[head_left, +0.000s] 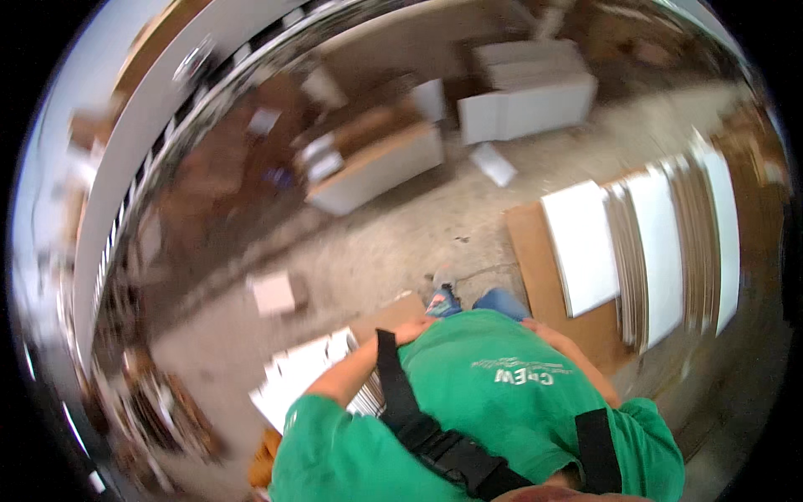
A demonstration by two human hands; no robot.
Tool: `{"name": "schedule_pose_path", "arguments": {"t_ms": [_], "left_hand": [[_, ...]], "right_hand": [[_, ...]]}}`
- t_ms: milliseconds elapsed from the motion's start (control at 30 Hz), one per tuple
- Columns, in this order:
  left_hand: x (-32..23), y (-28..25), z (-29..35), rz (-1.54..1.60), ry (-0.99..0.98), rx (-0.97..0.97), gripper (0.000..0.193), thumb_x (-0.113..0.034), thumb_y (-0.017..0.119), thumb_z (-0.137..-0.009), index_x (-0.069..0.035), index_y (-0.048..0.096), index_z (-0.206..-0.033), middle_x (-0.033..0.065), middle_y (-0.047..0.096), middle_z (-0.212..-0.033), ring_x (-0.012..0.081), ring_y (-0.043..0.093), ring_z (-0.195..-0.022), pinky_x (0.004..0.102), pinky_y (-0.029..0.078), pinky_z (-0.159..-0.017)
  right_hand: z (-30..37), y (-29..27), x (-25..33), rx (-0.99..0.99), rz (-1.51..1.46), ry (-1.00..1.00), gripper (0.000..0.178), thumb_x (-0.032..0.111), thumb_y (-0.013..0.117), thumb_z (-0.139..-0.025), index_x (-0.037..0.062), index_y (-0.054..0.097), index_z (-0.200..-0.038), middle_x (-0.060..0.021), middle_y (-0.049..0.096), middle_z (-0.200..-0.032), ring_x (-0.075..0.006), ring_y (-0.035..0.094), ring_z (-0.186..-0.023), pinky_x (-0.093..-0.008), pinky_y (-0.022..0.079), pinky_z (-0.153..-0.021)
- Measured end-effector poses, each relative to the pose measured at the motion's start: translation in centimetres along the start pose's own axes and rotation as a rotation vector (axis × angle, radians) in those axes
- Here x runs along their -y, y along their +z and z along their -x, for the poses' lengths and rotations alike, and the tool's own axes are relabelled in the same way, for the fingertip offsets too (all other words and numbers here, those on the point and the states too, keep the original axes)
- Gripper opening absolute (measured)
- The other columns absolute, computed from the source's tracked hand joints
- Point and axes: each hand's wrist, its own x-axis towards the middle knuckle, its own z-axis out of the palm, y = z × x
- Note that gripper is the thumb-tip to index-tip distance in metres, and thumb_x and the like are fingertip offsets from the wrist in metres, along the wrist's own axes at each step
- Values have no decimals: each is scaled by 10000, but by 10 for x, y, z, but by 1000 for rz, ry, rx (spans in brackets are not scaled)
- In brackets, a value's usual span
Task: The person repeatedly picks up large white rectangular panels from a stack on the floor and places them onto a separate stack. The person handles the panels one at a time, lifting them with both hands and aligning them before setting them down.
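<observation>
My left hand lies against the side of my green shirt at the waist, blurred, with its fingers not clear. At the other side of the waist, my right hand is also against the shirt, its fingers mostly hidden. I see nothing held in either hand. Beside my left arm is a stack of white flat pieces. To the right, white panels and brown cardboard edges stand in rows on a large brown cardboard sheet.
A small pale box sits on the concrete floor at left. Ahead are a long open box, a white box and a loose white sheet. A long pale rail curves along the far left.
</observation>
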Motion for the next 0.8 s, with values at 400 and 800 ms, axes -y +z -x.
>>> {"name": "schedule_pose_path", "arguments": {"t_ms": [400,800], "left_hand": [[-26,11,-9,103,-95,-675,253,-250,617,-722,-107,665,-926,117,650,-900,255,609,-839,361,469,-748],[-75,3,-34,-220,-162,-1195,230,-310,624,-766,-81,639,-745,94,602,-671,316,553,-645,403,434,-609]], "right_hand": [[-129,-135,97,-60,114,-375,258,272,580,-804,17,596,-765,-145,605,-746,-253,568,-631,-351,439,-589],[-182,-217,116,195,280,-161,306,308,526,-798,16,585,-730,-90,550,-619,-147,509,-603,-328,424,-583]]}}
